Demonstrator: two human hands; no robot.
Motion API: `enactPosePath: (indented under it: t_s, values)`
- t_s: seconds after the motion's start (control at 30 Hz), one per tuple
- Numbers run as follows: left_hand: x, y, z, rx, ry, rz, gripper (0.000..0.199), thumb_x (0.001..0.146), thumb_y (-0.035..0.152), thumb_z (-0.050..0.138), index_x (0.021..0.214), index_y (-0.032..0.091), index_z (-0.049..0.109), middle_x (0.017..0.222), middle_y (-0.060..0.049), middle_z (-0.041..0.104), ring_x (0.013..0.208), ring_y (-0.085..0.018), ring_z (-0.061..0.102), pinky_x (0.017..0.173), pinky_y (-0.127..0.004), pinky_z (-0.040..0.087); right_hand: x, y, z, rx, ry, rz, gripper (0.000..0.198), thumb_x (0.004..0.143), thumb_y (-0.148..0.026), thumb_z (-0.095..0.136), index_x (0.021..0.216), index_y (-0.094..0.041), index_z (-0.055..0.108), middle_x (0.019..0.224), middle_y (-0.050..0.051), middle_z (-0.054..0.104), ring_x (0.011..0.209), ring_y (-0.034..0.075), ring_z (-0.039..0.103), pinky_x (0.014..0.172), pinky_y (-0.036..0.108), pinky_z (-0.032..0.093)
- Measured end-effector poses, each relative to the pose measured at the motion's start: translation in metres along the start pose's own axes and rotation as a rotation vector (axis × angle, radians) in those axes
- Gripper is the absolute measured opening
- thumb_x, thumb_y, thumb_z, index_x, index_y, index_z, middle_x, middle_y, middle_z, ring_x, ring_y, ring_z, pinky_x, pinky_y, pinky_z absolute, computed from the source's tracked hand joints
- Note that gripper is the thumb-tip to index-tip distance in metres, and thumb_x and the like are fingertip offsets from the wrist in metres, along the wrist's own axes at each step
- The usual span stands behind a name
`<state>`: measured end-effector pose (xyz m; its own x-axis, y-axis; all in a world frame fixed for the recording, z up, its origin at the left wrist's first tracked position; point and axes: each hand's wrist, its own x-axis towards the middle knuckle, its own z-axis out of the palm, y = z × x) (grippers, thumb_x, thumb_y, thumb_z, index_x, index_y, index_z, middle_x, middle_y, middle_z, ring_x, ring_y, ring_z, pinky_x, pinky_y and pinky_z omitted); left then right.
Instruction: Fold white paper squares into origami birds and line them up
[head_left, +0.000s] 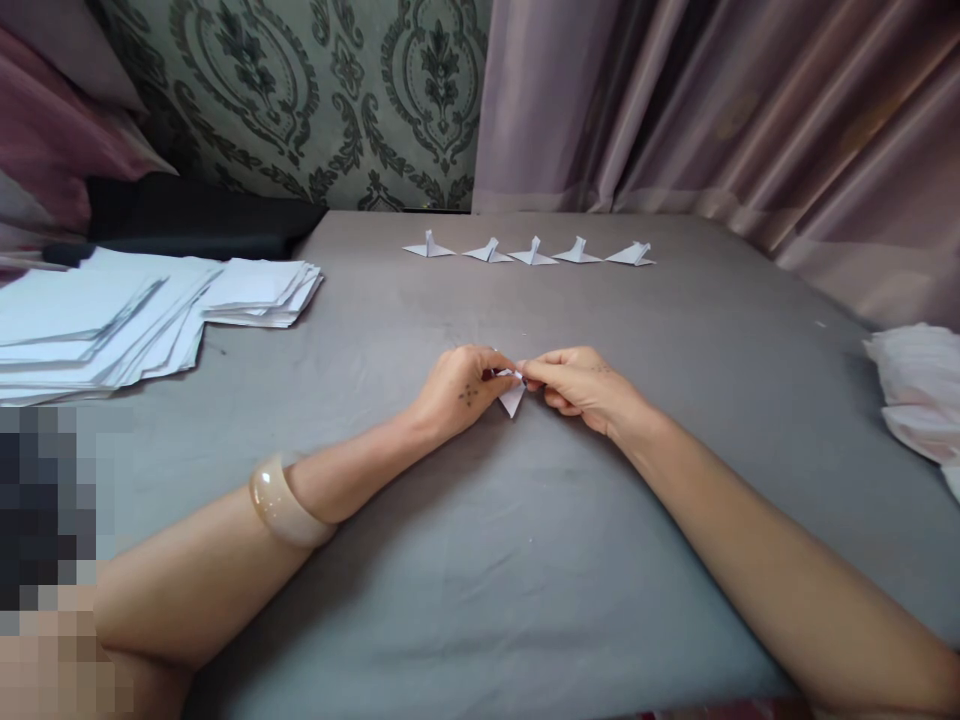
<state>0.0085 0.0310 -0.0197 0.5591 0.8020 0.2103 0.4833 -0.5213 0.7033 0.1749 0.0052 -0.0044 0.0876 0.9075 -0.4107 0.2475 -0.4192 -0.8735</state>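
Between my two hands, over the middle of the grey-covered table (420, 560), is a small folded white paper piece (512, 398) with a point facing down towards me. My left hand (466, 388) pinches it from the left with thumb and fingers. My right hand (581, 385) is closed on its upper right corner, fingertips almost touching those of the left. The fingers hide most of the paper's upper part. Beyond the hands, several folded paper birds (534, 252) stand in a row near the far edge.
Stacks of white paper sheets (97, 310) lie at the left, with smaller cut sheets (259, 290) beside them. Behind sits a black cloth-like item (202, 215). A white crumpled bundle (919, 395) is at the right edge. Curtains (675, 110) hang along the back and right.
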Motion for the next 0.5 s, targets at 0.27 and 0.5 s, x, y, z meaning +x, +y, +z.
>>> enactPosePath:
  t_s: [0.27, 0.5]
  values:
    - [0.0003, -0.0014, 0.001, -0.018, 0.002, -0.008, 0.018, 0.082, 0.019, 0.057, 0.088, 0.018, 0.074, 0.075, -0.001, 0.068, 0.064, -0.011, 0.053, 0.06, -0.022, 0.039, -0.0003, 0.0003, -0.0018, 0.013, 0.019, 0.004, 0.021, 0.071, -0.029, 0.074, 0.064, -0.015, 0.06, 0.054, -0.003, 0.05, 0.039, 0.002, 0.031, 0.033, 0.018, 0.016]
    - [0.0017, -0.0043, -0.0007, 0.026, -0.04, 0.044, 0.019, 0.085, 0.021, 0.055, 0.09, 0.018, 0.073, 0.077, -0.001, 0.066, 0.065, -0.011, 0.052, 0.061, -0.023, 0.038, -0.0003, -0.0011, -0.0025, -0.015, 0.012, 0.014, 0.02, 0.07, -0.027, 0.073, 0.062, -0.015, 0.059, 0.054, -0.003, 0.05, 0.039, 0.002, 0.03, 0.033, 0.018, 0.016]
